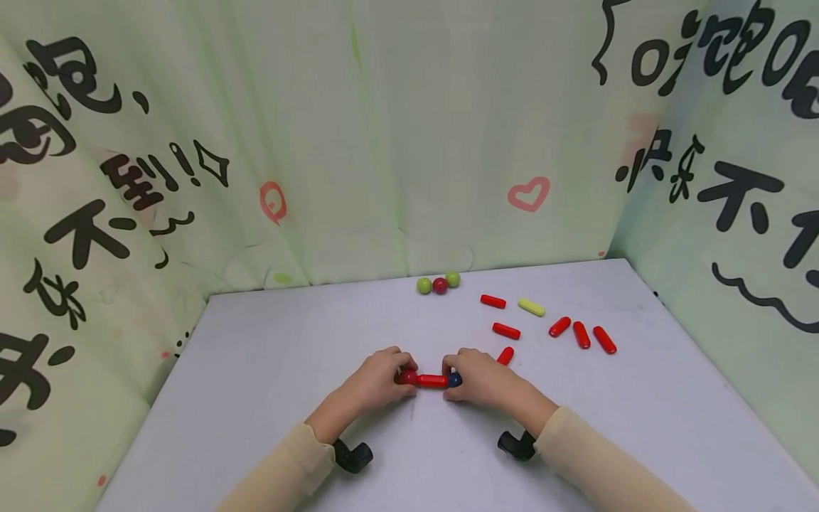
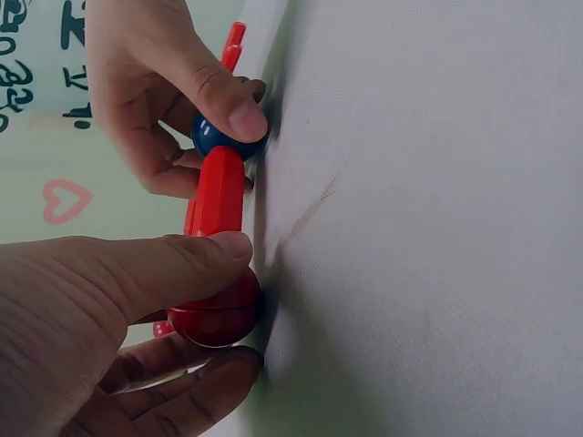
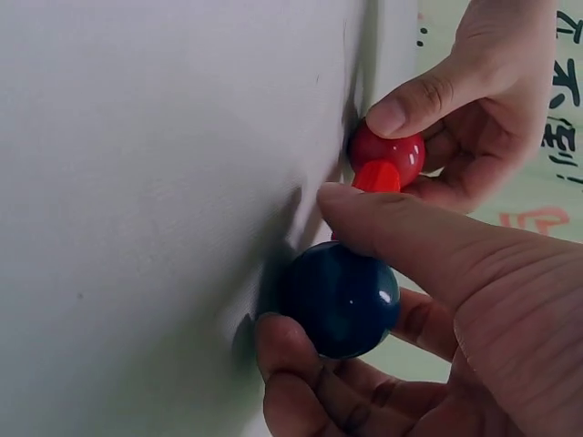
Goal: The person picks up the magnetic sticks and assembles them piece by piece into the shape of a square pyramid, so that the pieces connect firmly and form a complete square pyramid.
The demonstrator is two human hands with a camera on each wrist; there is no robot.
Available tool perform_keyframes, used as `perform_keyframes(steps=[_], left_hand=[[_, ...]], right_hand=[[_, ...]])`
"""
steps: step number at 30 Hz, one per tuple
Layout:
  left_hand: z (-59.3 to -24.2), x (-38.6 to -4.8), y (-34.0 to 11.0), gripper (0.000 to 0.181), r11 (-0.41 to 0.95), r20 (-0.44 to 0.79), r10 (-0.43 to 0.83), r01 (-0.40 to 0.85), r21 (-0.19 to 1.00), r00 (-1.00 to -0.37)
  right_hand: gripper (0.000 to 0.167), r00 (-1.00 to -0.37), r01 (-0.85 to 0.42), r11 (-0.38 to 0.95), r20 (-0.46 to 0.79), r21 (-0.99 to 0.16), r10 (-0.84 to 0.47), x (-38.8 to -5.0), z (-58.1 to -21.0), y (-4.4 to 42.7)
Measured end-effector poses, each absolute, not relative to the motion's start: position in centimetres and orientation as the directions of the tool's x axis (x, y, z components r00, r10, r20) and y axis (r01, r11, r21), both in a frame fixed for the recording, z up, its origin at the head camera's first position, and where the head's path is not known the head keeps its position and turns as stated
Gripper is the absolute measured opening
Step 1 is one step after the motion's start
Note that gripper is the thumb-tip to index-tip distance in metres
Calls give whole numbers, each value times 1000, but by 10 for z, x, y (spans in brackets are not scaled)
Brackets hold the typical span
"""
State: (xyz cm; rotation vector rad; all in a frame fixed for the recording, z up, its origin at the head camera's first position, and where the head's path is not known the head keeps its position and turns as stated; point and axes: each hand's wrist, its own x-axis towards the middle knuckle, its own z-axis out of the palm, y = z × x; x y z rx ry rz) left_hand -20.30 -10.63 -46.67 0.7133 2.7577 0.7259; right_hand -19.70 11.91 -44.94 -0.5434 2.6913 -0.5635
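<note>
My left hand (image 1: 379,378) grips a dark red ball (image 2: 219,311) between thumb and curled fingers. My right hand (image 1: 488,380) holds a dark blue ball (image 3: 339,300) the same way. Between the two balls lies a red stick (image 1: 432,382), end to end with them, low over the white table. In the left wrist view the stick's far end meets the blue ball, while my left thumb covers the end by the red ball. Whether both ends are seated in the balls I cannot tell.
Beyond my right hand another red stick (image 1: 506,355) lies partly hidden. Several more red sticks (image 1: 581,334) and a yellow one (image 1: 531,307) are scattered at the right. Two green balls (image 1: 424,286) flank a red ball (image 1: 439,286) near the back edge of the table (image 1: 288,341).
</note>
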Motion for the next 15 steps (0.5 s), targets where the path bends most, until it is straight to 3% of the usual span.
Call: perform_keyframes(steps=[5, 12, 15], left_hand=[[-468, -203, -107, 31, 778, -64, 478, 388, 495, -876], [-465, -198, -101, 51, 831, 9, 419, 388, 400, -908], [-459, -191, -93, 49, 827, 23, 434, 408, 387, -901]], right_hand=[[28, -874, -305, 835, -212, -459, -436, -194, -450, 121], [32, -865, -302, 792, -197, -531, -462, -189, -446, 127], [30, -863, -302, 776, -187, -553, -470, -189, -444, 133]])
